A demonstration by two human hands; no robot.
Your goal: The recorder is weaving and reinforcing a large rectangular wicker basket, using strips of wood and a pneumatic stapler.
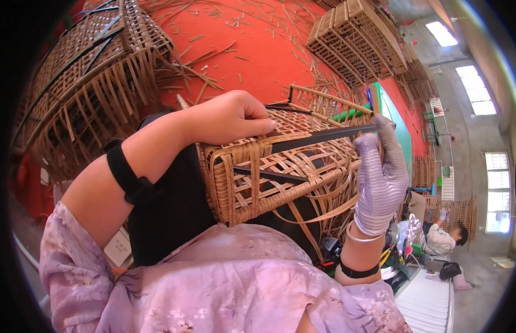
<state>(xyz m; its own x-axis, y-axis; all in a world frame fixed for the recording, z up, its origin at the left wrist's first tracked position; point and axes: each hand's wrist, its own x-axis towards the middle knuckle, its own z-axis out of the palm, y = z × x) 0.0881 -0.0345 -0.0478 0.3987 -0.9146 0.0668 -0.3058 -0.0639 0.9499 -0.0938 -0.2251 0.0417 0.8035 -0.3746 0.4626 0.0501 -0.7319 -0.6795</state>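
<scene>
A half-woven wicker basket (286, 194) lies across my lap on its side, with a thick wrapped rim at its left end. A flat black bar (324, 137) runs along its upper edge. My bare left hand (236, 116) rests on the basket's upper side, fingers curled and thumb pressed to the weave; the fingertips are hidden. My right hand (382, 183), in a pale knitted glove, is at the right end of the bar. Its thumb and forefinger pinch around a brown weaving strip (376, 104). A loose strip (330, 213) loops below the basket toward the right wrist.
A large basket (74, 83) with hanging strip ends stands at the left. Strip scraps litter the red floor (252, 66). Stacked baskets (355, 41) stand at the far right. Beside my right hand is a green-edged board (394, 111). Another person (438, 238) sits farther right.
</scene>
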